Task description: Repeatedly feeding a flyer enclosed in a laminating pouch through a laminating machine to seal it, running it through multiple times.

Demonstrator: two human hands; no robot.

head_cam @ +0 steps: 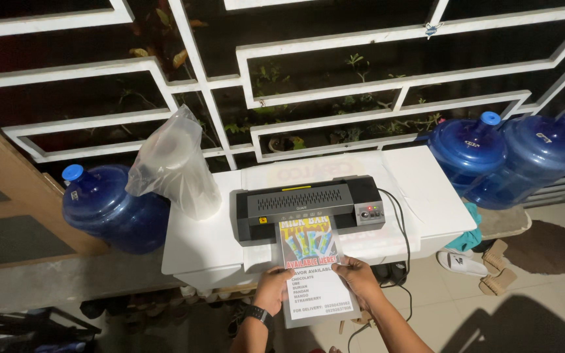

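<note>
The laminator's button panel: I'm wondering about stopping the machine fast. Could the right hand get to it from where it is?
Probably yes. The right hand rests on the printed sheet just below the laminator, and nothing stands between it and the button panel.

The far end of the printed sheet is swallowed by the black laminator, so its top edge cannot be seen. Both forearms run off the near edge of the view. The plastic bag clouds whatever is inside it. Beyond the white lattice fence, the plants fade into darkness. Items under the surface are too dim to identify.
</note>
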